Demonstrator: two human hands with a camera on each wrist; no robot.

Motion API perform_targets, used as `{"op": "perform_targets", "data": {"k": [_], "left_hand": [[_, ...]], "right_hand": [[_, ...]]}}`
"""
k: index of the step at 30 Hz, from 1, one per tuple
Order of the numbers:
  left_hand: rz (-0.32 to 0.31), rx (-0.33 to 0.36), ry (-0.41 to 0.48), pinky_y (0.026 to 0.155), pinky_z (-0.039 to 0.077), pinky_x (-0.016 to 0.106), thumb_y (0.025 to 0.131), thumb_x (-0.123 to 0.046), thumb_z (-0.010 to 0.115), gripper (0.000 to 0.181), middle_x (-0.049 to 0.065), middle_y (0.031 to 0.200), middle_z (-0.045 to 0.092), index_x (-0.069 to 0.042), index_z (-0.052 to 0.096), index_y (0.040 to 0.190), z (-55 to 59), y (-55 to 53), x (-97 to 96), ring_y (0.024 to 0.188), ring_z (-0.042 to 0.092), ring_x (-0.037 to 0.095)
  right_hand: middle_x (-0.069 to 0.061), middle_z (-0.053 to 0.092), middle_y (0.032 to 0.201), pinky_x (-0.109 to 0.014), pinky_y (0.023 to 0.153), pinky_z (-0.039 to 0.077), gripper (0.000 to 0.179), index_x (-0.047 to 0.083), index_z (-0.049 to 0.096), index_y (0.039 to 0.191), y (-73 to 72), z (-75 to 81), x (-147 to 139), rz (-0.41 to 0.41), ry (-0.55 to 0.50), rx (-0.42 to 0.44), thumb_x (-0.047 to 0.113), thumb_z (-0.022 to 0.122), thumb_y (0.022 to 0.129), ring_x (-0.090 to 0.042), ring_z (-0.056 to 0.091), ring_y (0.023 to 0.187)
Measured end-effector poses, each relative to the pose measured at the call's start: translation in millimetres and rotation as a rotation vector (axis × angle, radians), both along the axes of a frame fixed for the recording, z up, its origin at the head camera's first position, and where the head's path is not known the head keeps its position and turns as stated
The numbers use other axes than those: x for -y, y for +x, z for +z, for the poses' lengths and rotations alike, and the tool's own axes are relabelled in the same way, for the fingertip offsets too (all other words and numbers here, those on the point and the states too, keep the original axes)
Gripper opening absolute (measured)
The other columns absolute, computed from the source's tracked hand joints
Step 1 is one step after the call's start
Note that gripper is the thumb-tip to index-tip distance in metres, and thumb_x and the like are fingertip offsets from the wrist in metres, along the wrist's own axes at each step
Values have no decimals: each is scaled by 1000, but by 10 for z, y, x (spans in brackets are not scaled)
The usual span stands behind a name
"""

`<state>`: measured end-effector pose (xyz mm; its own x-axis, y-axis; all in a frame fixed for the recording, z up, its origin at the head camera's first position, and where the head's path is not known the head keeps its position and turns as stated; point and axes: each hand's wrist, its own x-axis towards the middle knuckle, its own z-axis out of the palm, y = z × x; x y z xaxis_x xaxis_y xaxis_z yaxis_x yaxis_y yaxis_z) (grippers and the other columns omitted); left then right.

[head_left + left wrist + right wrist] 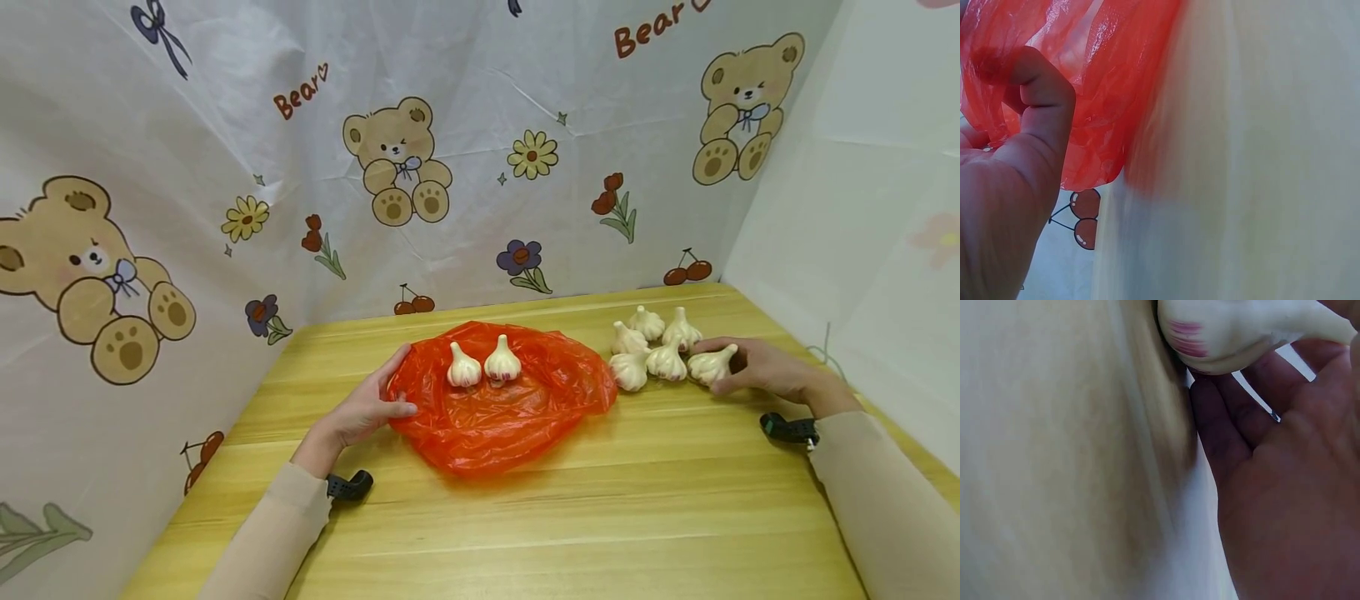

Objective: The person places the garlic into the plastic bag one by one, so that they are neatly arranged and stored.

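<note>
A red plastic bag (487, 442) lies spread with its mouth up on the wooden table. Two garlic bulbs, one on the left (464, 367) and one on the right (502, 362), sit upright in it. My left hand (367, 406) grips the bag's left edge, its thumb bent over the film in the left wrist view; the other fingers are partly hidden. At the right, my right hand (772, 372) holds a garlic bulb (711, 365) between thumb and fingers, low at the table. The right wrist view shows this bulb (1229, 331) with purple streaks, fingers behind it.
Several more garlic bulbs (666, 362) are clustered between the bag and my right hand. A patterned cloth (465, 250) hangs behind the wooden table (525, 533), and white sheeting stands at the right. A thin cord (827, 354) shows near the right edge.
</note>
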<state>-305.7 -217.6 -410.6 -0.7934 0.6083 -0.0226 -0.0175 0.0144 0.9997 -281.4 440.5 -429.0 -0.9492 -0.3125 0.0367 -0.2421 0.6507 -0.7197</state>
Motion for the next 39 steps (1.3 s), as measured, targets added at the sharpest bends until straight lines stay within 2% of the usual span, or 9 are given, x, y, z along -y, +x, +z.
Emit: {"op": "perform_targets", "data": {"k": [4,6,11,14,17,24,30,33,39], "left_hand": [[0,4,-2,81,56,17,89,2,76,113,4,174,5,-34,3,167,4,-9,2,119,46,16],[1,5,-5,84,57,18,89,2,76,113,4,174,5,-34,3,167,2,-10,1,123,45,17],[4,5,-6,88,58,20,89,4,74,112,4,174,7,-34,4,167,2,-5,-2,124,46,19],[3,4,0,85,58,19,89,5,74,112,5,174,6,-34,4,167,6,-6,1,121,47,18],[-1,2,4,89,59,21,89,5,74,112,4,174,5,-34,3,167,8,-13,3,126,45,19],[-4,4,-2,95,58,25,89,4,75,112,3,174,4,-34,4,167,4,-28,-2,134,39,23],[-6,2,2,86,58,19,88,2,77,114,4,174,4,-32,3,167,8,-15,-7,124,45,18],[-5,2,4,80,56,17,88,2,77,114,4,174,4,-32,3,167,14,-8,-8,120,45,18],[-1,11,11,79,56,17,88,4,76,113,3,174,5,-34,4,167,4,-17,-7,121,45,18]], "right_hand": [[-16,47,157,-5,92,37,73,17,56,147,9,10,-1,12,6,9,24,87,82,16,38,122],[-17,46,158,-3,92,36,73,16,55,147,17,14,2,17,-10,17,24,88,81,18,36,124],[-16,53,150,-9,90,46,70,10,55,145,9,39,-4,41,-47,-6,17,86,83,11,50,116],[-5,59,141,-16,84,52,68,9,56,145,15,93,-13,38,-44,-36,16,85,84,2,60,106],[5,62,133,-19,82,54,66,9,56,145,37,159,-16,19,-38,-44,16,84,86,-3,63,102],[9,54,141,-13,88,47,58,12,56,145,26,310,9,-10,-16,-52,17,79,91,11,52,114],[3,51,147,-13,89,49,56,12,55,146,27,435,104,-11,-21,-60,17,76,94,14,49,116],[5,52,145,-13,88,50,56,11,54,146,25,507,166,4,-27,-89,16,75,94,13,50,116],[11,58,139,-14,87,51,54,9,54,146,-16,607,304,49,-56,-142,11,73,95,7,55,115]]}}
